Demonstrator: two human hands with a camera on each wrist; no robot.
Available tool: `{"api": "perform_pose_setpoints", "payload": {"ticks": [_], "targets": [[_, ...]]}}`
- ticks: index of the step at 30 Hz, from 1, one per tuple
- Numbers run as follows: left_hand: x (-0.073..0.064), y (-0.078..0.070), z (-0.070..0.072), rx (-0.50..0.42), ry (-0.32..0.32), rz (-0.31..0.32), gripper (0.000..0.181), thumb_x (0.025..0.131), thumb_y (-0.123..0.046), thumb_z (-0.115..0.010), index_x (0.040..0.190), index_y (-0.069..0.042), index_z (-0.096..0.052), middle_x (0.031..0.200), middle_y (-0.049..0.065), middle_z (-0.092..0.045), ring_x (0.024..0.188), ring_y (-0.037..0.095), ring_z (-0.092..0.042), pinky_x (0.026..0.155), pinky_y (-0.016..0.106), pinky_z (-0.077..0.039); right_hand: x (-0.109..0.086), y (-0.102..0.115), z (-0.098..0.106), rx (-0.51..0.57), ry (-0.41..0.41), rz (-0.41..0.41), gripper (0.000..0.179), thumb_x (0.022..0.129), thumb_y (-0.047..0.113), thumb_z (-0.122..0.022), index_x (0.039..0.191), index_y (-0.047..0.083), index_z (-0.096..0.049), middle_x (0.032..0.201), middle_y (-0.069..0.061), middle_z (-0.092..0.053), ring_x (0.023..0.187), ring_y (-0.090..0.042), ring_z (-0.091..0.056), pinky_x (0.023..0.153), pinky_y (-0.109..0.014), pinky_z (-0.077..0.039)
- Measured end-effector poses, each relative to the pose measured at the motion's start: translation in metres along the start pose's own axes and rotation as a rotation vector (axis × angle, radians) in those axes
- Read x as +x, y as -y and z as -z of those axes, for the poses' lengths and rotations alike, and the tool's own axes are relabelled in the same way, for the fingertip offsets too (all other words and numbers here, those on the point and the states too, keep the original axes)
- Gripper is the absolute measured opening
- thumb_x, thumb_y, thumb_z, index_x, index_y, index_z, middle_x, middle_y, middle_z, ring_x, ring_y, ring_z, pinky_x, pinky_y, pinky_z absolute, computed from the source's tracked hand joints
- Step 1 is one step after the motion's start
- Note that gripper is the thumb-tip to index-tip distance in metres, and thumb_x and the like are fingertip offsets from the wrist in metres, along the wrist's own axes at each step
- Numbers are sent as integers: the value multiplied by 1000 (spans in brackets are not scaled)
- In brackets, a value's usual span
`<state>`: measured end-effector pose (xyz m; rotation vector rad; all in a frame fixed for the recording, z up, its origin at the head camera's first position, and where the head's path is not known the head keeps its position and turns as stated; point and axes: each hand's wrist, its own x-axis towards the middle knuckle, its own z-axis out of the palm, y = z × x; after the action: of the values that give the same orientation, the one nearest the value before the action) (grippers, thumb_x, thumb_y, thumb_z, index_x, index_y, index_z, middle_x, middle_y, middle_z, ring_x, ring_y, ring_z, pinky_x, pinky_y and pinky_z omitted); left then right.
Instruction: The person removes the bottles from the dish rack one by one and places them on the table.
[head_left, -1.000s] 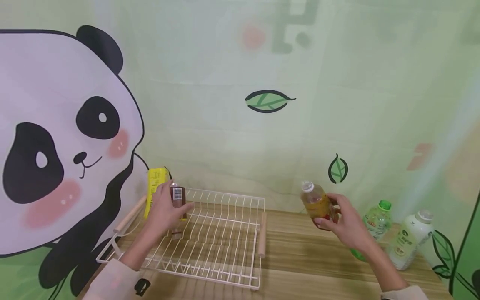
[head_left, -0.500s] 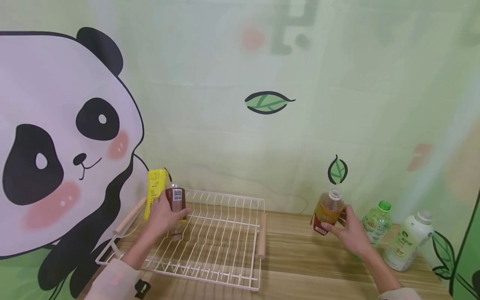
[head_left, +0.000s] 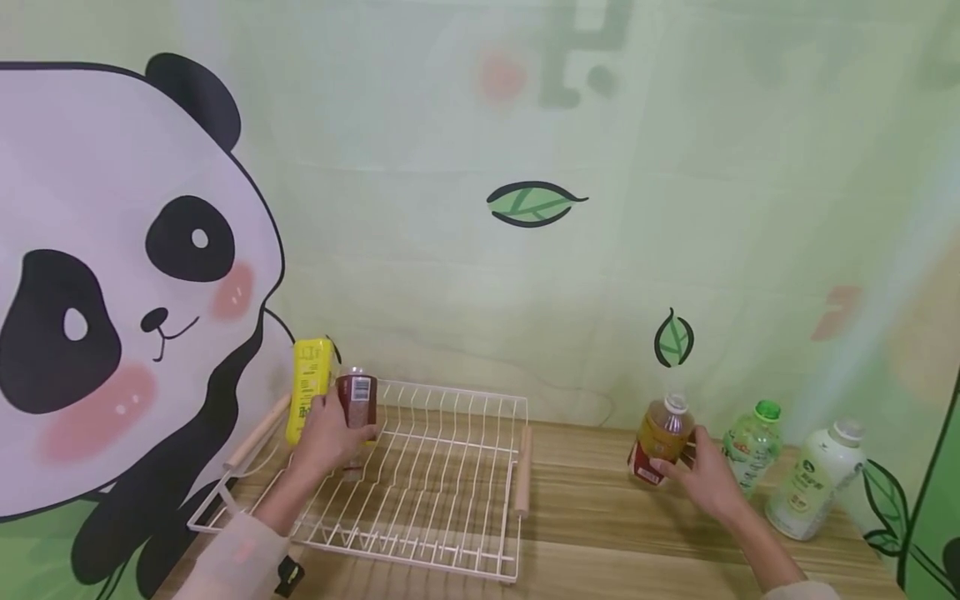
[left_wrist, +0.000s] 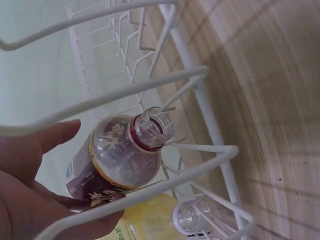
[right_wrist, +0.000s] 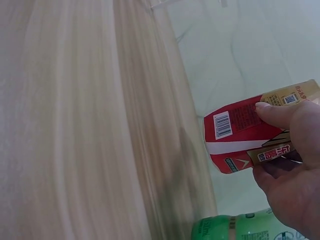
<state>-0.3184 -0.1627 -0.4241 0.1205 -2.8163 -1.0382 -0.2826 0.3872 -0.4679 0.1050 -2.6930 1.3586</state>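
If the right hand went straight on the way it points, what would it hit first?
Past the red-labelled bottle the right hand holds, probably the green backdrop behind the table; the depth is unclear.

There are five bottles, one rack, two handles, one table, one printed panda.

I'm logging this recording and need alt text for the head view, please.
A person's right hand holds a red-and-yellow bottle near a green bottle and a white bottle. The left hand is at a dark-red-labelled bottle, mouth down in a white wire rack beside a yellow bottle.
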Motion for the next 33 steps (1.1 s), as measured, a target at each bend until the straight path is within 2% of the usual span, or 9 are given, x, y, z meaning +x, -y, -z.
{"api": "perform_pose_setpoints", "payload": {"ticks": [7,15,23,28,33], "targets": [[-1,6,-5,78,-29,-62,98,93,-17,-80,163,8,-17,142,44,-47,128,56,-54,103,69,-48,-5,-8,0,-2,8,0,82,99,12,-75,153,-19,-21,154,-46,-32,142,-64,-36,116,-68,-36],[0,9,-8,64,-7,-42,98,94,-20,-81,161,11,-17,141,43,-46,127,54,-55,101,66,-51,-11,-19,1,-16,-9,26,82,98,11,-76,153,-19,-22,152,-46,-35,139,-66,-39,114,-68,-38],[-2,8,-9,72,2,-39,98,93,-22,-83,159,12,-20,140,43,-49,124,53,-58,98,63,-54,-20,-31,7,-51,-10,15,86,98,13,-78,155,-17,-22,150,-46,-37,137,-65,-42,112,-69,-41],[-3,7,-8,77,2,-20,89,93,-24,-84,151,15,-30,134,41,-54,115,49,-63,89,58,-59,-26,-34,11,-75,0,12,87,98,20,-78,156,-15,-24,149,-44,-42,134,-63,-47,109,-67,-45],[-3,8,-7,78,9,-25,87,93,-24,-84,149,16,-31,128,41,-58,106,44,-66,81,53,-61,-27,-38,15,-75,13,18,87,99,22,-78,157,-15,-24,148,-45,-43,133,-61,-50,108,-64,-48]]}}
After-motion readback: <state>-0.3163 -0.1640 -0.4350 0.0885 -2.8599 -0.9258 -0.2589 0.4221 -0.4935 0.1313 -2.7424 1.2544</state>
